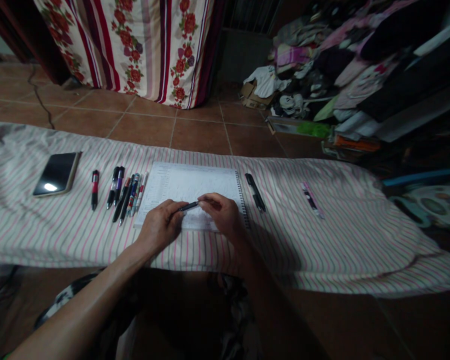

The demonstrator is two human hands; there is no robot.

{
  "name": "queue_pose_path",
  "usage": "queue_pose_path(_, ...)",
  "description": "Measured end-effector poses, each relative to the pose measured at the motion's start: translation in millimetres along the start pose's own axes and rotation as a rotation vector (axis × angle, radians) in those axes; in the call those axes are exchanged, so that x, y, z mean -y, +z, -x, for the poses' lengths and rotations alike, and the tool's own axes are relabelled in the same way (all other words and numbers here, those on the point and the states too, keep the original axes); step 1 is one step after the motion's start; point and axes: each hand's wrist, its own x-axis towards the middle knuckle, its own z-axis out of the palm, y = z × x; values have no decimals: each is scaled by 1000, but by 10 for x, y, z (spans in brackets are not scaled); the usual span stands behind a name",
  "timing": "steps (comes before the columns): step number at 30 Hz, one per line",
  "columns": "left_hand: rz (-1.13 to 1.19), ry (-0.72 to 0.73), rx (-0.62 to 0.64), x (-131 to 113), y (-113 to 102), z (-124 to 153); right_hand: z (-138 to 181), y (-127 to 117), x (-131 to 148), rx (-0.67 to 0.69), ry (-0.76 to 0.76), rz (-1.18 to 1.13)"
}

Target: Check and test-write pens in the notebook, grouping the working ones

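Observation:
A dark pen (189,206) is held level between my two hands, above the lower part of an open spiral notebook (202,177). My left hand (160,221) is closed around one end of it. At the other end, the fingertips of my right hand (222,212) pinch the pen's tip. The notebook's coil runs down its right side, and faint writing covers part of the page. Left of the notebook lie several pens (126,197) in a row. Two dark pens (255,192) rest close to its right edge.
A red and black pen (94,190) and a tablet or phone (57,174) lie at the left of the striped cloth (345,240). A pink and black pen (312,201) lies at the right. Beyond are a floral curtain (135,45) and heaped clothes (315,65).

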Motion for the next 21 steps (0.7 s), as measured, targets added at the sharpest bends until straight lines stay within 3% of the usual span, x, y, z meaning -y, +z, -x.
queue_pose_path(9,-23,19,17,-33,-17,9,0,-21,-7,50,-12,85)
queue_pose_path(17,-27,75,-7,-23,-12,11,22,-5,20,40,-97,341)
queue_pose_path(21,-26,59,-11,-15,-11,5,19,-2,9,44,-63,277)
